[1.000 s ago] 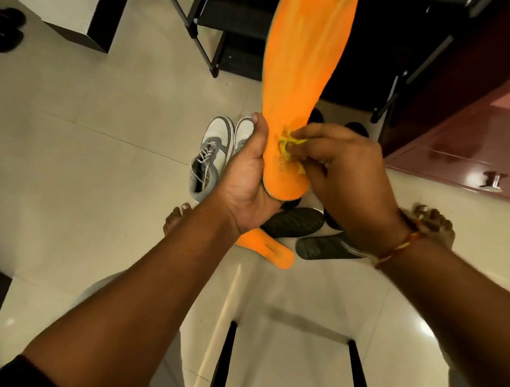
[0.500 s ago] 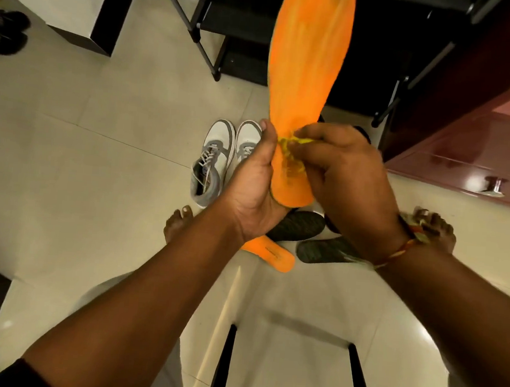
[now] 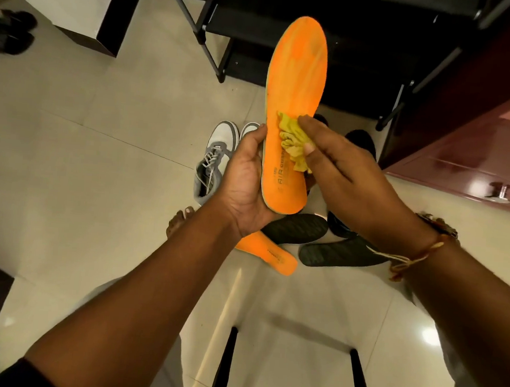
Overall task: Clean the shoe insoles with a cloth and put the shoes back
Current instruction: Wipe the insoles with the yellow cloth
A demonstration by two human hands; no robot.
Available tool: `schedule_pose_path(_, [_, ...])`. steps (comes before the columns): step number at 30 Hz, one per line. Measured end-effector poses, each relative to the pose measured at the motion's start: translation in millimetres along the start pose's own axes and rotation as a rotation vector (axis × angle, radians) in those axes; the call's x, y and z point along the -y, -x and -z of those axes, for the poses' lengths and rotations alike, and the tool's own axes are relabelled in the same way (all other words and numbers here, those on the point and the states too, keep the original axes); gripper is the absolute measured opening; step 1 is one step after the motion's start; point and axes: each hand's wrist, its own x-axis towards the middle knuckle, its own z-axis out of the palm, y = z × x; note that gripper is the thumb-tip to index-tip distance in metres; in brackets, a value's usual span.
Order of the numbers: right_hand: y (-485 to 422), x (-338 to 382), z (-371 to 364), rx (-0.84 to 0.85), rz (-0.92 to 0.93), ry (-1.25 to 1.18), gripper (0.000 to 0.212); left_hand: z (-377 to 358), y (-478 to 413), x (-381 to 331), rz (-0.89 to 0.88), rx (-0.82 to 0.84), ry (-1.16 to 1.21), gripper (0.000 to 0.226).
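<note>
My left hand (image 3: 245,180) grips the heel end of an orange insole (image 3: 297,83), holding it upright with the toe pointing away. My right hand (image 3: 349,182) presses a small crumpled yellow cloth (image 3: 293,140) against the insole's middle. On the floor below lie a second orange insole (image 3: 270,252) and two dark insoles (image 3: 298,232) (image 3: 339,255). A pair of white and grey sneakers (image 3: 217,156) stands on the tiles to the left of my left hand. Dark shoes (image 3: 360,140) are partly hidden behind my right hand.
A black metal shoe rack (image 3: 291,28) stands ahead. A maroon cabinet (image 3: 479,162) with a metal knob is at the right. A white block with dark edges (image 3: 79,2) and black sandals (image 3: 10,32) are at the far left. My bare feet rest on the tiles.
The insole has dropped lower in view, so its toe end now shows. My right hand has slid the cloth up from the heel toward the insole's middle.
</note>
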Motion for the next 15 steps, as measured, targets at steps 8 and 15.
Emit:
schedule_pose_path(8, [-4,-11,2,0.023,0.187,0.165,0.045,6,-2,3,-0.007,-0.004,0.041,0.047])
schedule_pose_path(15, [-3,0,9,0.33,0.049,0.157,0.056,10,-4,2,0.008,-0.03,0.033,0.059])
